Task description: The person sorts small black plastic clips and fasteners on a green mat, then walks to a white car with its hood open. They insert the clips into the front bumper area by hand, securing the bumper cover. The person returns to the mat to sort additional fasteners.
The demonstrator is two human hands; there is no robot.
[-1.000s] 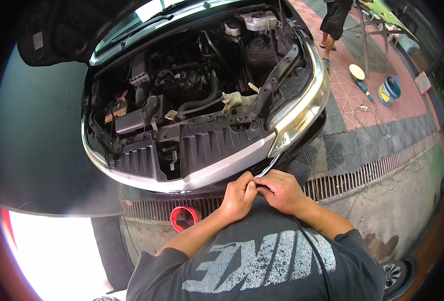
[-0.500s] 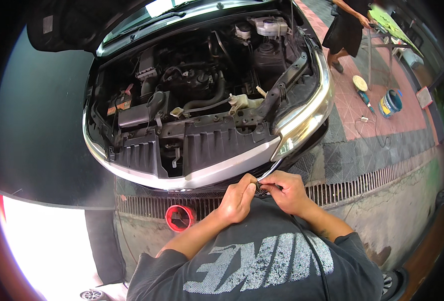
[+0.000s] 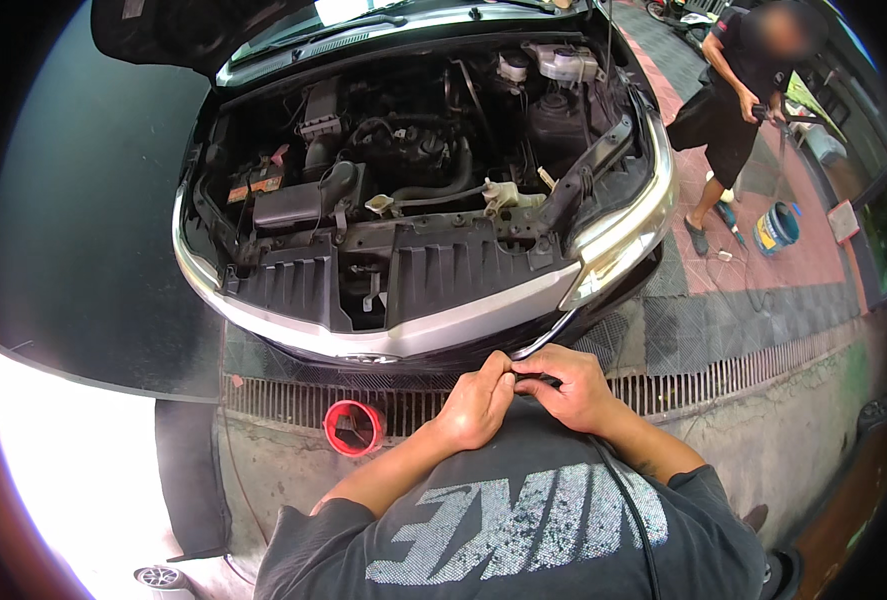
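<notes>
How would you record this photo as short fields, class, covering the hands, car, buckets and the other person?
Hands: left hand and right hand together above the shirt; what they hold is too hidden to identify
Beyond hands: curved silver strip
Cord: black cord lying over the shirt
Car: hood up, engine showing
Red bucket: left of the hands, by the drain grate
Blue bucket: upper right, on red tiles
Other person: upper right, standing, dark clothes
</notes>
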